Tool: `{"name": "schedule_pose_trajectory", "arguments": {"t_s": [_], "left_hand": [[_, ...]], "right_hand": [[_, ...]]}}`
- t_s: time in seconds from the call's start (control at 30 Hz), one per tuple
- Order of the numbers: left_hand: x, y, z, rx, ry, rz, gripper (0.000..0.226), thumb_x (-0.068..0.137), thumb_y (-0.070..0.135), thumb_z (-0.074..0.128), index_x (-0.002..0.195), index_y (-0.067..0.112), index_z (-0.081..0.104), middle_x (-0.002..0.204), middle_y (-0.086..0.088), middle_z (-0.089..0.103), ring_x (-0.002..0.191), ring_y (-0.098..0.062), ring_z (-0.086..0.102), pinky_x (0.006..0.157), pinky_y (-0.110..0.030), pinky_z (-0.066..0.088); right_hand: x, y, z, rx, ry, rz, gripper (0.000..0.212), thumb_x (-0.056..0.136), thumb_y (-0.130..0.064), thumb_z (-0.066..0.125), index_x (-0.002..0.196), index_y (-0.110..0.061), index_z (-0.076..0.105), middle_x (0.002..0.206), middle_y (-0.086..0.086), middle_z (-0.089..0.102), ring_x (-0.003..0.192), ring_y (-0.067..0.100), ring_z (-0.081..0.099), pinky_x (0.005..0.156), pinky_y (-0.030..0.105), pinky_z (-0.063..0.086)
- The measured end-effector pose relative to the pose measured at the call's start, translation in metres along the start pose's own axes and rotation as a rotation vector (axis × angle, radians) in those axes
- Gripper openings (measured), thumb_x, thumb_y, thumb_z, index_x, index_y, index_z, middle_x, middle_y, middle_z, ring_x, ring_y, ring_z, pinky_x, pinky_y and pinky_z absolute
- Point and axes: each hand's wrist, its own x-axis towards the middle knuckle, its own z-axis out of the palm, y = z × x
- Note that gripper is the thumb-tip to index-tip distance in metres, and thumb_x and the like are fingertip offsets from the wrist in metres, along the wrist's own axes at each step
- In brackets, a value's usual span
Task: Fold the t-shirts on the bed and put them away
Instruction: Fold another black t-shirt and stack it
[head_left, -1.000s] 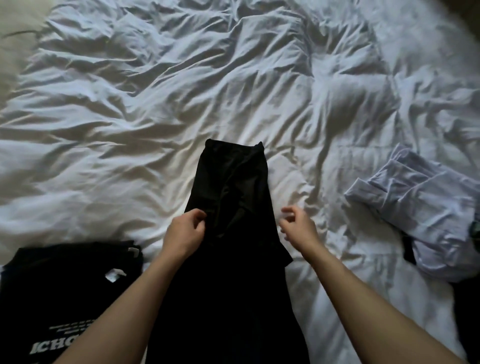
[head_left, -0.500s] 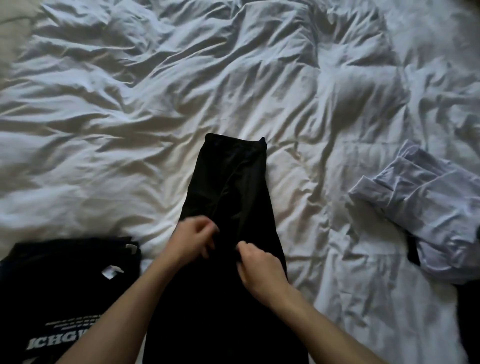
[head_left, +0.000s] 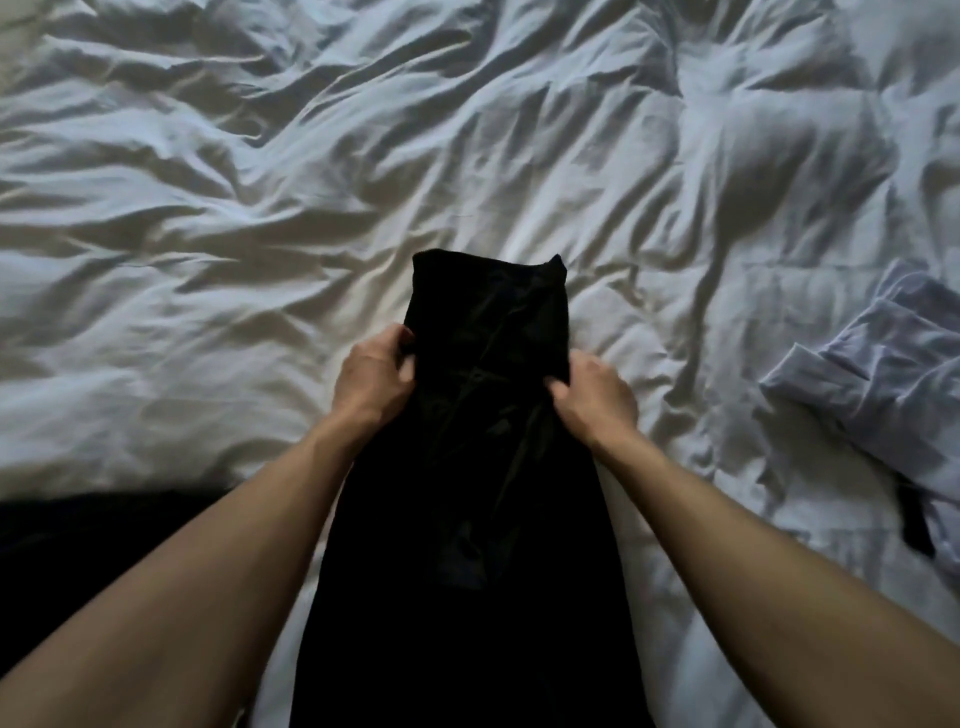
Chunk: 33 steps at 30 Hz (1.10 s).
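A black t-shirt (head_left: 483, 467), folded into a long narrow strip, lies lengthwise on the white bed (head_left: 260, 234) in front of me. My left hand (head_left: 371, 376) pinches its left edge near the far end. My right hand (head_left: 595, 397) pinches the right edge at about the same height. The far end of the strip reaches past both hands. Another black t-shirt (head_left: 88, 535) lies at the lower left, partly hidden behind my left forearm.
A crumpled pale lilac garment (head_left: 878, 389) lies at the right edge of the bed, with a dark piece of cloth (head_left: 917, 525) sticking out beneath it. The white duvet is heavily wrinkled all round.
Both hands moved from the middle of the black strip outward to its two side edges and farther up, and now pinch them. The view has shifted closer.
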Motion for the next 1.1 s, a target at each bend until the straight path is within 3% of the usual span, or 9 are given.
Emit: {"name": "schedule_pose_trajectory", "arguments": {"t_s": [0.23,0.3,0.43,0.53,0.6,0.73,0.9,1.0,1.1], "left_hand": [[0.016,-0.049,-0.038,-0.046,0.173,-0.216,0.020,0.094,0.016,0.055,0.108,0.011,0.069,0.099,-0.017,0.072,0.092,-0.034,0.066,0.077,-0.034,0.046],[0.018,-0.049,-0.039,-0.058,0.193,-0.233,0.024,0.096,0.018,0.053,0.114,0.009,0.065,0.108,-0.019,0.069,0.100,-0.036,0.064,0.083,-0.037,0.045],[-0.008,-0.022,-0.026,0.240,0.279,0.227,0.037,0.093,0.028,0.054,0.126,0.010,0.059,0.123,-0.015,0.057,0.113,-0.037,0.051,0.097,-0.045,0.044],[-0.033,0.012,-0.003,0.169,0.094,0.496,0.030,0.091,0.034,0.051,0.113,0.019,0.065,0.101,-0.003,0.063,0.092,-0.028,0.063,0.077,-0.040,0.054],[-0.050,0.040,0.011,0.074,-0.001,0.278,0.034,0.091,0.047,0.054,0.114,0.024,0.063,0.096,0.002,0.065,0.088,-0.024,0.066,0.074,-0.039,0.055],[-0.088,0.085,0.041,0.181,-0.191,-0.193,0.072,0.080,0.065,0.065,0.130,0.017,0.044,0.122,-0.005,0.057,0.110,-0.029,0.061,0.087,-0.040,0.051],[-0.124,0.070,0.055,-0.011,-0.124,-0.299,0.019,0.091,0.037,0.063,0.094,0.019,0.057,0.089,0.001,0.065,0.082,-0.018,0.065,0.073,-0.034,0.053],[-0.127,0.059,0.042,-0.220,-0.157,-0.256,0.021,0.085,0.019,0.066,0.071,0.015,0.051,0.063,0.007,0.055,0.057,-0.005,0.051,0.056,-0.017,0.042],[-0.128,0.050,0.022,-0.310,-0.374,-0.296,0.022,0.078,0.013,0.066,0.068,0.018,0.047,0.054,0.009,0.049,0.049,-0.001,0.044,0.055,-0.022,0.040]], "right_hand": [[0.021,0.067,-0.019,0.300,0.118,0.162,0.024,0.095,-0.026,0.058,0.102,-0.005,0.064,0.103,0.023,0.068,0.101,0.039,0.062,0.076,0.036,0.041],[0.024,0.066,-0.022,0.307,0.185,0.162,0.029,0.095,-0.028,0.057,0.116,-0.007,0.058,0.113,0.020,0.065,0.108,0.039,0.059,0.084,0.040,0.044],[0.012,0.039,-0.014,-0.055,0.526,-0.255,0.057,0.088,-0.033,0.063,0.136,-0.007,0.049,0.127,0.022,0.052,0.113,0.042,0.051,0.092,0.048,0.045],[-0.006,0.017,0.009,-0.209,0.495,-0.511,0.057,0.086,-0.044,0.051,0.133,-0.011,0.055,0.131,0.018,0.053,0.119,0.037,0.049,0.095,0.046,0.043],[-0.021,0.014,0.029,-0.213,0.383,-0.503,0.056,0.090,-0.043,0.044,0.134,-0.010,0.055,0.132,0.018,0.054,0.122,0.035,0.050,0.097,0.045,0.045],[-0.034,0.031,0.046,0.087,0.324,-0.367,0.053,0.095,-0.031,0.034,0.138,-0.006,0.053,0.134,0.018,0.054,0.122,0.035,0.053,0.094,0.049,0.051],[-0.015,0.042,0.026,0.224,0.231,-0.348,0.058,0.096,-0.045,0.036,0.146,-0.016,0.046,0.144,0.016,0.048,0.130,0.033,0.045,0.108,0.044,0.039],[-0.003,0.042,0.013,0.127,0.121,-0.298,0.056,0.100,-0.052,0.037,0.152,-0.031,0.033,0.155,0.004,0.035,0.140,0.026,0.031,0.112,0.049,0.031],[0.002,0.038,0.003,0.176,0.026,-0.234,0.059,0.100,-0.057,0.030,0.154,-0.036,0.022,0.161,-0.004,0.025,0.145,0.022,0.020,0.116,0.049,0.020]]}}
